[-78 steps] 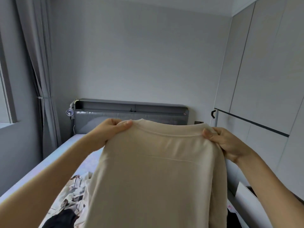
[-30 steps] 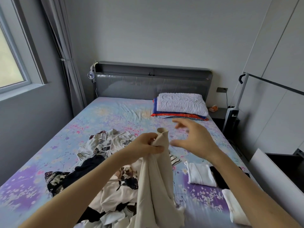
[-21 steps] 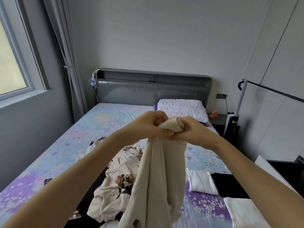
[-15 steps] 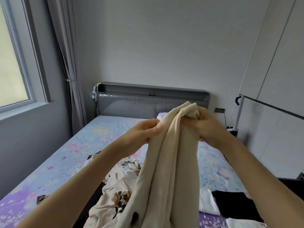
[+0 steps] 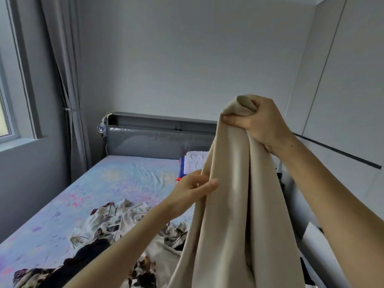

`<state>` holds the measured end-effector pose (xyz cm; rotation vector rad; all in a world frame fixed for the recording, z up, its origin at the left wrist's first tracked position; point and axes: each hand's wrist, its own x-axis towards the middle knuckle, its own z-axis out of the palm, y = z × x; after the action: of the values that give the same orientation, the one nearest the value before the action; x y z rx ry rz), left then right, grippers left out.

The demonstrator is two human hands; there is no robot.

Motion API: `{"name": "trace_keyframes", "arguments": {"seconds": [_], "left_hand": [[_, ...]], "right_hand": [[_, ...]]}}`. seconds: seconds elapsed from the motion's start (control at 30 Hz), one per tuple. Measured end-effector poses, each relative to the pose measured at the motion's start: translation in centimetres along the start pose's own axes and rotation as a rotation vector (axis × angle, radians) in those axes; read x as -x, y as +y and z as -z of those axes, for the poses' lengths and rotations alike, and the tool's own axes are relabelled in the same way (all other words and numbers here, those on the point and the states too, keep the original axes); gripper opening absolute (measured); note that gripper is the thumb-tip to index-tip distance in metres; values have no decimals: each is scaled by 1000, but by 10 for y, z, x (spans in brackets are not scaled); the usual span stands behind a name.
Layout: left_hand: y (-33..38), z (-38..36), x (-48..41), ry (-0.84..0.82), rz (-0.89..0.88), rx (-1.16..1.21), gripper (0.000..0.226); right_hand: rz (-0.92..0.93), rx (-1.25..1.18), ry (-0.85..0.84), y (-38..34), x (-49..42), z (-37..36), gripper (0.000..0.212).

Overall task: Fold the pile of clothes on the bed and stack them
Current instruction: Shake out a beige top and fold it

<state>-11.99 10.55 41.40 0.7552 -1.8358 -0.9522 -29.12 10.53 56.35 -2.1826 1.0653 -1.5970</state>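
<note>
A beige garment (image 5: 230, 215) hangs in long vertical folds in front of me. My right hand (image 5: 256, 123) grips its bunched top, raised high at the right. Lower and to the left, my left hand (image 5: 192, 191) pinches the garment's left edge between thumb and fingers. Beneath my arms a loose pile of clothes (image 5: 116, 231), patterned white and black pieces, lies on the floral bed sheet (image 5: 104, 183). The hanging cloth hides the right side of the bed.
A grey headboard (image 5: 153, 138) closes the far end of the bed, with a white pillow (image 5: 195, 161) on a red and blue layer beside it. A window and grey curtain (image 5: 68, 80) stand at the left; wardrobe doors (image 5: 340, 90) line the right.
My right hand has lifted the garment's top higher and to the right. My left hand has slid down along the left edge. The view has tilted up, hiding the folded pieces at the right.
</note>
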Motion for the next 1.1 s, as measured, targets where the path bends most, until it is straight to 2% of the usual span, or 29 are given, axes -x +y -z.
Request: {"name": "trace_keyframes", "arguments": {"seconds": [0.1, 0.17, 0.23, 0.27, 0.37, 0.43, 0.53, 0.63, 0.8, 0.87, 0.9, 0.93, 1.0, 1.03, 1.1], "left_hand": [[-22, -27, 0, 1, -15, -65, 40], [-37, -40, -1, -29, -20, -184, 34], [-48, -46, -3, -63, 35, -266, 30], [-53, -49, -4, -86, 62, -310, 35], [-72, -61, -1, -213, 96, -451, 50], [-85, -73, 6, -296, 142, -491, 47], [-102, -84, 13, -334, 198, -577, 37], [-112, -80, 20, -354, 219, -636, 38], [-125, -40, 25, -360, 248, -804, 65], [-126, -17, 21, -368, 278, -915, 51], [-126, -4, 21, -367, 290, -935, 39], [-129, 8, 20, -363, 304, -938, 30], [-138, 28, 23, -334, 341, -907, 30], [-142, 34, 27, -329, 360, -898, 36], [-146, 42, 33, -399, 362, -970, 38]], "right_hand": [[-15, 22, 8, 3, 5, 7, 23], [-26, -11, -30, 5, 12, 13, 16], [-27, -67, -85, 11, 19, 21, 30], [-33, -91, -89, 16, 23, 25, 31], [-80, -93, -33, 27, 27, 35, 15], [-120, -99, 25, 34, 29, 39, 17], [-167, -102, 84, 39, 31, 47, 16], [-195, -120, 102, 44, 32, 55, 17], [-303, -123, 118, 70, 43, 68, 16], [-459, -163, 96, 91, 57, 71, 14], [-547, -200, 61, 103, 67, 72, 22], [-629, -224, 16, 115, 78, 73, 40], [-731, -268, -73, 139, 101, 74, 76], [-751, -304, -111, 149, 111, 75, 82], [-771, -342, -201, 161, 128, 76, 67]]}}
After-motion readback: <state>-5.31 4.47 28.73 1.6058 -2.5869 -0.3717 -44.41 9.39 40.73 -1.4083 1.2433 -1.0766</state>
